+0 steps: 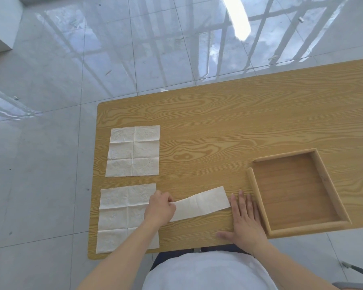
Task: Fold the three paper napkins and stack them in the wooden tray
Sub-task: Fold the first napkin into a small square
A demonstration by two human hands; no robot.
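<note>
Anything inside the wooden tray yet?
No. The wooden tray shows only its bare wood floor; no napkin is in it. Its near rim hides a thin strip of floor along the front edge.

Wide open wood across the far half of the table [218, 126], nothing standing there. Left side is taken: two flat napkins [133, 151] and [122, 216], one behind the other, a thin bare strip between them. Centre front, the folded strip [201, 203] lies between the left hand [160, 208] and the right hand [244, 218]. The right hand sits just beside the tray's [258, 197] raised left rim. Tray floor bare, with a gap in the rim at its far-left corner.
</note>
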